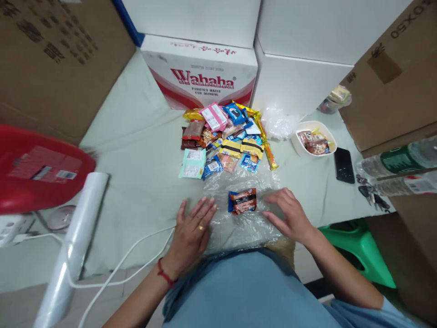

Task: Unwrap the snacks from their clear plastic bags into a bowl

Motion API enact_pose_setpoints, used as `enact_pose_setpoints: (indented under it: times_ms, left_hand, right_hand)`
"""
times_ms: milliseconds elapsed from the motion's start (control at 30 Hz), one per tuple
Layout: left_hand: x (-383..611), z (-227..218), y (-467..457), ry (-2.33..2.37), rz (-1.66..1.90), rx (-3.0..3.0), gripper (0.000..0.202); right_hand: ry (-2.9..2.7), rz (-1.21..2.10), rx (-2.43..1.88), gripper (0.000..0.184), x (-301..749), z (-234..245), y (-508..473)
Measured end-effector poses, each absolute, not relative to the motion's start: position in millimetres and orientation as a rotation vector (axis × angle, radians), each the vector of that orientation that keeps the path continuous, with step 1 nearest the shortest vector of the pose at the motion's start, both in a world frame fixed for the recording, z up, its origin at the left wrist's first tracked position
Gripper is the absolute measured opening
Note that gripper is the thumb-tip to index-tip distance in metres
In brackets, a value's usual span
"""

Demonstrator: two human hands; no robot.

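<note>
A sheet of clear plastic film [218, 232] is spread at the table's front edge. On it lies a small brown snack packet [245, 201] with a dark band, and a blue packet [231, 200] peeks out from its left side. My left hand [194, 228] rests flat on the film's left part, fingers stretched out, a ring on one finger. To the right of the packets, my right hand [288, 214] hovers at or just over the film with thumb and fingers apart. Neither hand touches the packets. Beyond them sits a pile of colourful wrapped snacks [230, 148].
Behind the pile stand a Wahaha carton [205, 73] and white boxes [300, 82]. Right are a white bowl [298, 143] of snacks, a phone [344, 165], keys [370, 193] and plastic bottles [399, 159]. Left are a film roll [80, 228], a white cable [136, 243] and a red object [41, 168].
</note>
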State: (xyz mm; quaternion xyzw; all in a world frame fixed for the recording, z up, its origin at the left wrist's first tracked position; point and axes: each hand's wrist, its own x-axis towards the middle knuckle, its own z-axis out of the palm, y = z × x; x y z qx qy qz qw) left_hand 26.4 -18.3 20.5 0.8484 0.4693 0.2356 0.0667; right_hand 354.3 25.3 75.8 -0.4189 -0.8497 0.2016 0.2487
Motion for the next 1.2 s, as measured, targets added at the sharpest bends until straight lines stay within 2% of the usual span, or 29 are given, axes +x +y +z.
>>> enact_pose_setpoints:
  times_ms: [33,133,200,333,500,667,867,933,1067,1133,1200]
  left_hand:
    - [20,21,-19,1.304,0.701,2.569,0.077]
    - [1,23,-20,1.130,0.653,2.533,0.079]
    - [-9,24,-20,1.091,0.576,2.515,0.075]
    - [-17,25,-19,0.998,0.401,2.561,0.057]
    - [-12,20,-18,1.030,0.396,2.538,0.019]
    - [0,20,0,1.246,0.606,2.229,0.026]
    - [28,18,30,1.642,0.845,2.001,0.036]
    - [37,13,35,1.752,0.832,2.020,0.038]
    - [47,8,38,1.901,0.825,2.001,0.041]
    - [47,10,40,1.911,0.835,1.939,0.044]
    - [45,15,39,1.912,0.901,1.857,0.044]
  right_hand:
    - [-2.307,0.584,-1.114,0.036,365,75,13]
    - [-2.462,0.694,-1.081,0.048,384,64,-22]
    - [-2.557,0.714,-1.142,0.047,388,53,-36]
    - [-2.499,0.819,-1.211,0.022,388,44,-35]
    - [-2.381,1.025,-1.090,0.020,391,68,-2]
    - [-2.214,1.137,-1.156,0.025,386,92,39]
    - [-2.068,1.181,-1.461,0.033,382,71,84]
    - [-2.114,1.012,-1.583,0.027,381,65,90]
    - [-2.191,0.355,-1.669,0.028,367,71,79]
    - [-2.291,0.362,-1.518,0.030,350,77,69]
    - [-2.453,0.534,-1.345,0.033,331,78,61]
